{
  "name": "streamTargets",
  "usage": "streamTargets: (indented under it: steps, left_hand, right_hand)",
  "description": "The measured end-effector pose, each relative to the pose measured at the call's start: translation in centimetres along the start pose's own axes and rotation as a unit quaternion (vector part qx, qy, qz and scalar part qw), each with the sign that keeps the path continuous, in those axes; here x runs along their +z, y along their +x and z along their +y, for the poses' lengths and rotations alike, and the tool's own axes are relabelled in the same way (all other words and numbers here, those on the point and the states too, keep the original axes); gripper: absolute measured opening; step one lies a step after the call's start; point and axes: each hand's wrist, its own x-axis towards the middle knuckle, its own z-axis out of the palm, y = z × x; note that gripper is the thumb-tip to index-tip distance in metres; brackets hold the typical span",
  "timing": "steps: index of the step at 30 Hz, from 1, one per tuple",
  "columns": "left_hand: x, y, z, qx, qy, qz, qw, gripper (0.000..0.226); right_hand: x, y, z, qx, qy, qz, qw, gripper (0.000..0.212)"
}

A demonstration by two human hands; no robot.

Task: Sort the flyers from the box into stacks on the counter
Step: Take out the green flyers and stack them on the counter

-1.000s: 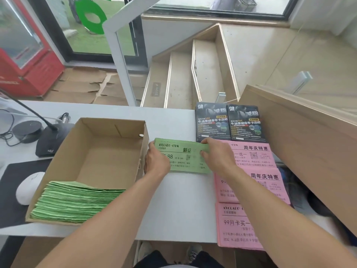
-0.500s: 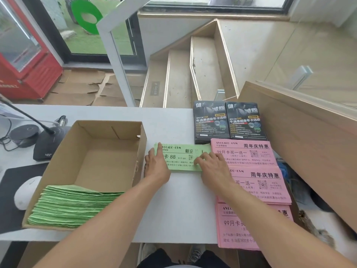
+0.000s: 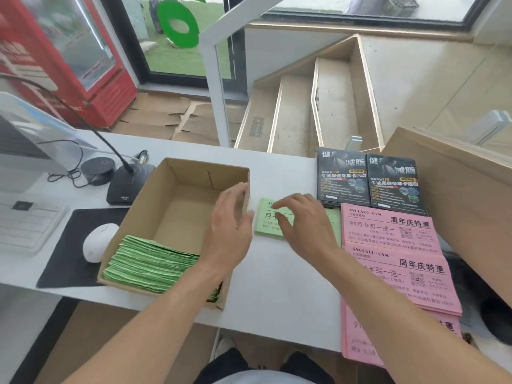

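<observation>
Head view: the left hand (image 3: 231,230), fingers spread and holding nothing, hovers at the right wall of the box (image 3: 177,178) at frame centre. Right hand (image 3: 303,220), fingers loose, rests on a green flyer (image 3: 266,225) lying on the tabletop (image 3: 277,284); more green flyers (image 3: 151,263) fill the box's near end.

Bare counter (image 3: 282,275) is lying open near the green flyer (image 3: 267,225). The box (image 3: 177,176) is walling the left, pink stacks (image 3: 388,231) crowding the right, black flyers (image 3: 343,178) apparently blocking beyond.
</observation>
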Motion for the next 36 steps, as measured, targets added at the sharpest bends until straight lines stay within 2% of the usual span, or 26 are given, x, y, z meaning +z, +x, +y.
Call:
streamTargets:
  steps: [3, 6, 8, 11, 14, 20, 23, 25, 28, 32, 34, 36]
  left_hand:
    - [-5.3, 0.0, -3.7, -0.049, 0.064, 0.028, 0.996, 0.054]
    - [-9.4, -0.4, -7.3, -0.084, 0.137, 0.02, 0.987, 0.052]
    - [-11.5, -1.1, -9.4, -0.073, 0.2, 0.016, 0.977, 0.05]
    - [-13.4, -2.3, -12.1, -0.056, 0.246, 0.007, 0.968, 0.049]
    - [-13.7, -2.8, -13.4, -0.043, 0.242, 0.01, 0.969, 0.042]
    - [-13.3, -2.8, -13.5, -0.035, 0.248, 0.021, 0.968, 0.038]
    - [-13.3, -2.9, -13.3, -0.033, 0.241, 0.039, 0.969, 0.037]
    - [-13.3, -2.8, -13.2, -0.035, 0.235, 0.039, 0.971, 0.036]
    - [-13.4, -2.8, -13.0, -0.04, 0.227, 0.039, 0.972, 0.039]
    - [-13.6, -2.8, -12.6, -0.039, 0.209, 0.036, 0.976, 0.045]
    - [-13.8, -3.0, -12.3, -0.05, 0.183, 0.043, 0.981, 0.054]
    - [-14.3, -3.3, -11.8, -0.079, 0.121, 0.049, 0.988, 0.079]
  right_hand:
    - [1.6, -0.3, -7.6, -0.073, 0.137, -0.02, 0.988, 0.014]
    - [3.8, -1.1, -13.3, -0.167, 0.119, -0.109, 0.973, 0.015]
    - [5.9, -0.5, -15.1, -0.138, 0.059, -0.21, 0.966, 0.023]
    - [8.1, 0.9, -15.9, -0.066, -0.027, -0.351, 0.934, 0.044]
    - [8.6, 1.8, -15.8, -0.03, -0.006, -0.403, 0.915, 0.035]
    - [8.3, 2.1, -15.3, -0.024, -0.012, -0.398, 0.917, 0.028]
    - [8.8, 2.1, -15.7, -0.047, -0.081, -0.346, 0.934, 0.025]
    - [9.0, 2.2, -15.7, -0.052, -0.134, -0.309, 0.94, 0.03]
    - [8.8, 2.3, -15.6, -0.029, -0.15, -0.301, 0.941, 0.045]
    - [8.9, 1.9, -15.5, -0.016, -0.143, -0.286, 0.947, 0.045]
    - [8.5, 1.5, -15.8, -0.033, -0.165, -0.256, 0.952, 0.04]
    - [6.8, 1.3, -16.2, -0.06, -0.165, -0.193, 0.965, 0.035]
